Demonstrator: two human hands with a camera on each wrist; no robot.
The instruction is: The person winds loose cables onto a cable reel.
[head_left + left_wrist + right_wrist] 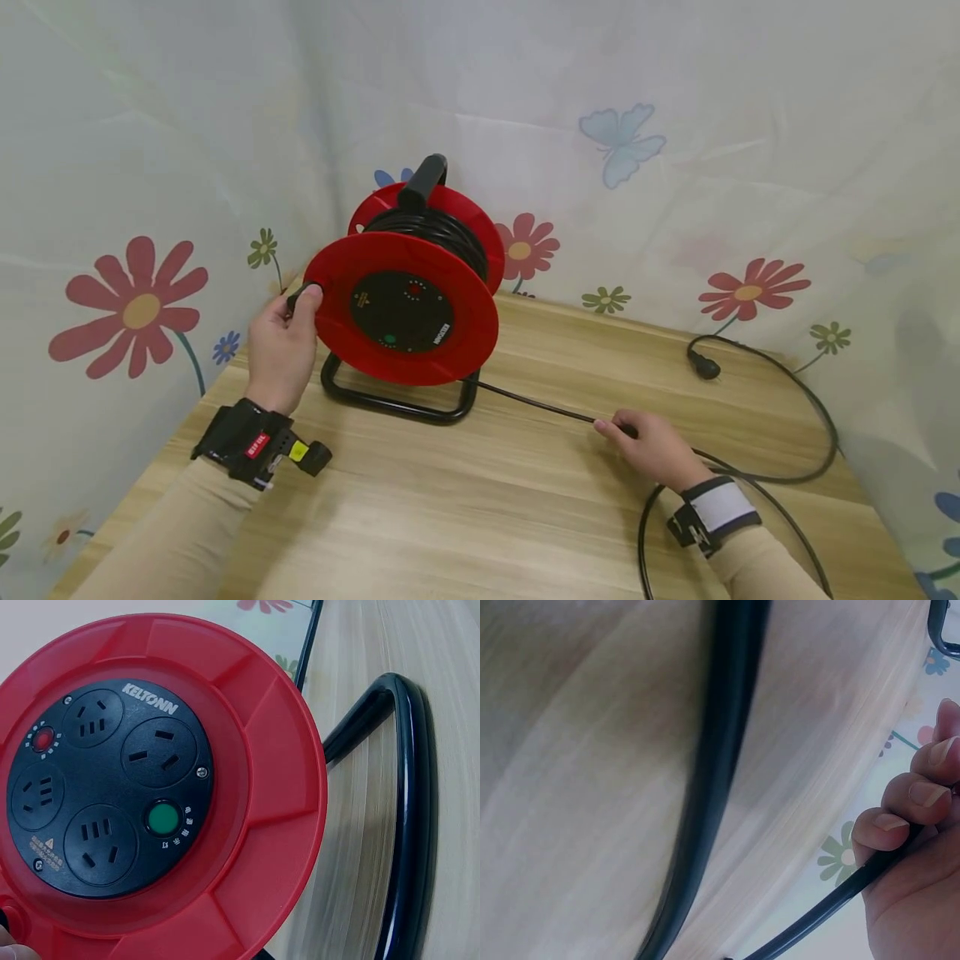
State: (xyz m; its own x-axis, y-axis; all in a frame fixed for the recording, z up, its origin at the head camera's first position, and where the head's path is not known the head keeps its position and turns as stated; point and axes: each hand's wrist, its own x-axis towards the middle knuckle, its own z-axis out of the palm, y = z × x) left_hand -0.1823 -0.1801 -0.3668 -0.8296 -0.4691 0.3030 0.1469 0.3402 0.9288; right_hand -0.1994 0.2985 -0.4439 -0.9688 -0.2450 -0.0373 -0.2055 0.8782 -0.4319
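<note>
A red cable reel (480, 333) with black cable wound on its drum stands upright on a black tube frame (397, 406). Its front disc carries a black socket panel (105, 787) with several outlets, a red button and a green light. At the disc's left rim, my left hand (283, 346) grips the small black crank knob (300, 296). Right of the reel, my right hand (652, 446) holds the black cable (525, 402), fingers curled round it in the right wrist view. Between reel and hand the cable runs nearly straight.
Beyond the right hand, loose cable (832, 433) loops over the wooden table (450, 500). Its black plug (705, 367) lies near the back edge. A pale curtain (570, 75) printed with flowers and a butterfly hangs close behind the table. The reel's carrying handle (423, 179) sticks up on top.
</note>
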